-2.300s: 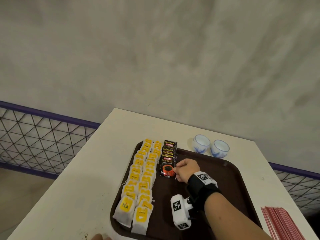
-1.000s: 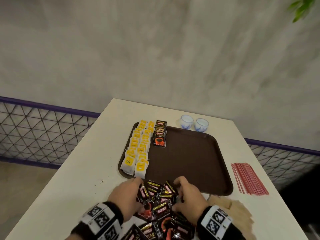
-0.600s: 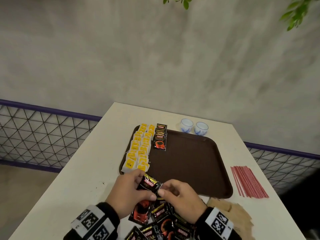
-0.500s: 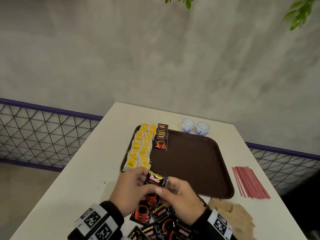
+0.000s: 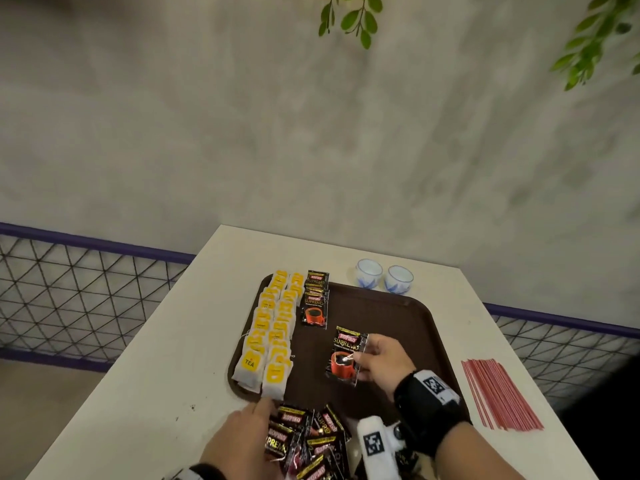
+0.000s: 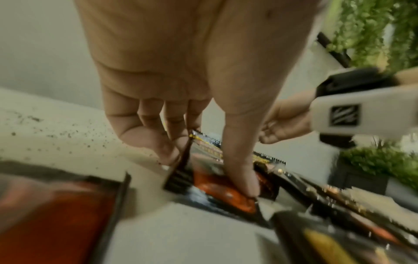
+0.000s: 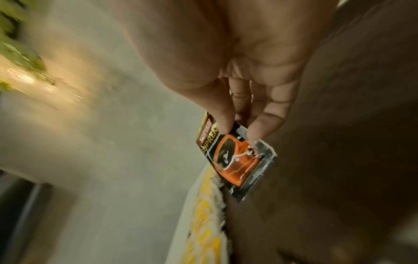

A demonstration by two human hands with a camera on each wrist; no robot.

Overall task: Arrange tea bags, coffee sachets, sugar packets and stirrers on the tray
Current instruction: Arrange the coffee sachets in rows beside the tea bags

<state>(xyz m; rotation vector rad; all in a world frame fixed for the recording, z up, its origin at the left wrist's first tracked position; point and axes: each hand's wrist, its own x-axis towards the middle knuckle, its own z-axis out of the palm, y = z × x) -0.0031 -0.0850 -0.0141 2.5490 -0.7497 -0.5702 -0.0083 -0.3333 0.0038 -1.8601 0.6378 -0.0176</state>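
A brown tray (image 5: 398, 327) lies on the white table. Two columns of yellow-labelled tea bags (image 5: 270, 334) fill its left side, with a short row of black coffee sachets (image 5: 315, 301) next to them. My right hand (image 5: 356, 358) pinches one coffee sachet (image 5: 343, 355) by its right edge, just above the tray's middle; thumb and fingers clamp the same sachet (image 7: 237, 157) in the right wrist view. My left hand (image 5: 266, 412) is down on the loose pile of coffee sachets (image 5: 308, 441) in front of the tray, its thumb (image 6: 242, 178) and curled fingers pinching one sachet (image 6: 217, 189).
A bundle of red stirrers (image 5: 498, 393) lies on the table right of the tray. Two small white-and-blue cups (image 5: 382, 280) stand behind the tray's far edge. A wire-mesh railing (image 5: 79, 296) runs past both sides of the table; a grey wall is behind.
Both hands held one sachet over the pile. Now my right hand has carried it forward over the tray, and my left hand has dropped back onto the pile.
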